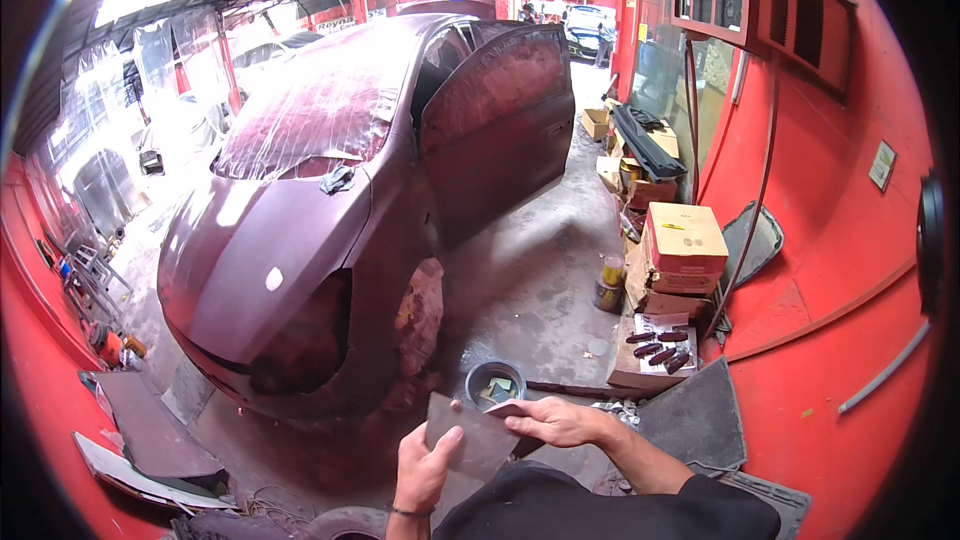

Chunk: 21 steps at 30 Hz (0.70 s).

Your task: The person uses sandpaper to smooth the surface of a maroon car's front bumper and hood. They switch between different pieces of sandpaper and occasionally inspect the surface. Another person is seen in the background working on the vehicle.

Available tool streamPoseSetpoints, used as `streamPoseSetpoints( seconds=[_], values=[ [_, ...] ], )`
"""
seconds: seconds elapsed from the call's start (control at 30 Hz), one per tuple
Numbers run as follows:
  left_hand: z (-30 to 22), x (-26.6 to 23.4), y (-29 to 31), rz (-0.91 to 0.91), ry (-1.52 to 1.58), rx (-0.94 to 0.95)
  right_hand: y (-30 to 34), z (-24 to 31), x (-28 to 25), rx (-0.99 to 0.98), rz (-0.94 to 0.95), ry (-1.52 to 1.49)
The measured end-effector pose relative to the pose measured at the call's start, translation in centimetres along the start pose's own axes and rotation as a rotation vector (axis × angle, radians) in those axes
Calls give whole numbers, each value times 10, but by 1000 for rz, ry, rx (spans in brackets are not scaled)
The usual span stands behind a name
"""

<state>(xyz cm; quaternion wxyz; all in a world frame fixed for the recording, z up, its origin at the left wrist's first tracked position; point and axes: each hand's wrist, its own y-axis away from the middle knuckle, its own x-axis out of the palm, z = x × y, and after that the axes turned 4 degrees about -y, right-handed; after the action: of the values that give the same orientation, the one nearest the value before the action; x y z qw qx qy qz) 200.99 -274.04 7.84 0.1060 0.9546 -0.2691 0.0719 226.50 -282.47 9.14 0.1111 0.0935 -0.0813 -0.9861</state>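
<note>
Low in the middle of the head view, my left hand pinches a thin grey sheet of sandpaper with the thumb on top. My right hand is closed on the sheet's right side, where a pale edge shows under the thumb. Whether that edge is a fold or a second piece I cannot make out. Just beyond the sheet stands a round bucket with several pieces inside. Ahead to the left is a car in dull purplish primer, its windshield covered with plastic film.
The car's open door juts out to the right. Cardboard boxes stand by the red wall, with several dark blocks on the nearest. A can sits beside them. Loose panels lie at lower left. A cloth rests on the hood.
</note>
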Motion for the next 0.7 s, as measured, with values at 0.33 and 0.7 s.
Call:
streamPoseSetpoints(
  seconds=[0.33,0.7],
  values=[
    [38,59,-58,328,-185,-154,72,8,-4,-474,-599,1099],
    [30,17,34,-35,-451,174,84,-171,-101,37,-1565,-1100]
  ],
)
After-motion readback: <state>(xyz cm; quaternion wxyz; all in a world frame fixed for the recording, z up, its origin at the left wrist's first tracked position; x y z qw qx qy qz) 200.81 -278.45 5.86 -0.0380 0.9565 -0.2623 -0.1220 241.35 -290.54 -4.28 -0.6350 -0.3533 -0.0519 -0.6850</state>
